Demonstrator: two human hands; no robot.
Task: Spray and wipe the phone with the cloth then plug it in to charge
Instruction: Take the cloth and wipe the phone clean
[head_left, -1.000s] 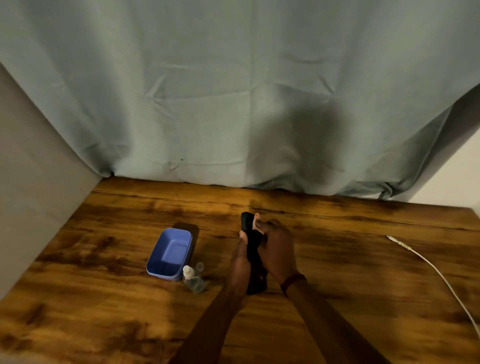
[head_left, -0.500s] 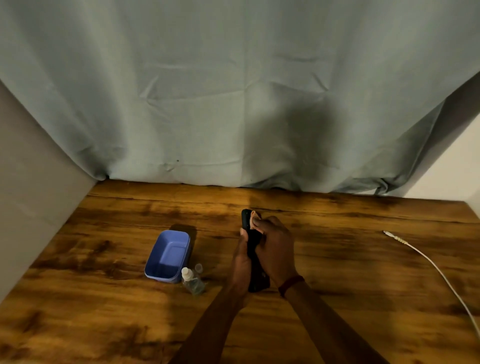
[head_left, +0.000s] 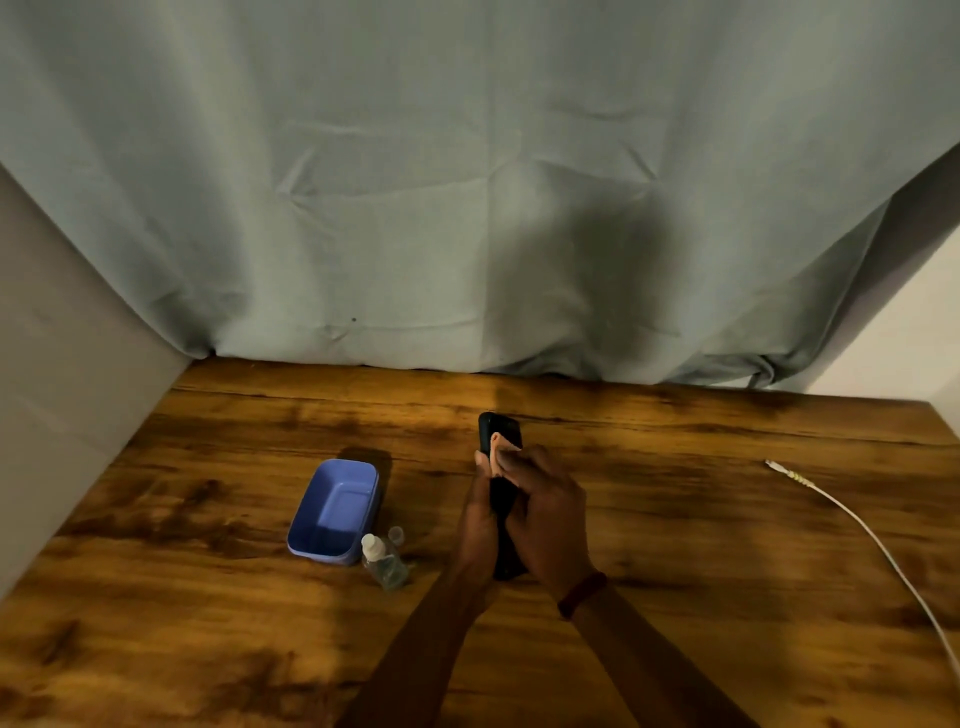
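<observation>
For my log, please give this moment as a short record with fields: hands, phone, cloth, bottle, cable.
left hand: holds the black phone by its side
right hand: presses an orange cloth on the phone
spray bottle: on the table, cap off beside it, next to the blue container
charging cable: lies unplugged at right

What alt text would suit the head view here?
Over a wooden table, the left hand holds a dark phone while the right hand presses a small cloth on it. Spray bottle and blue container sit left; white cable lies right.
</observation>
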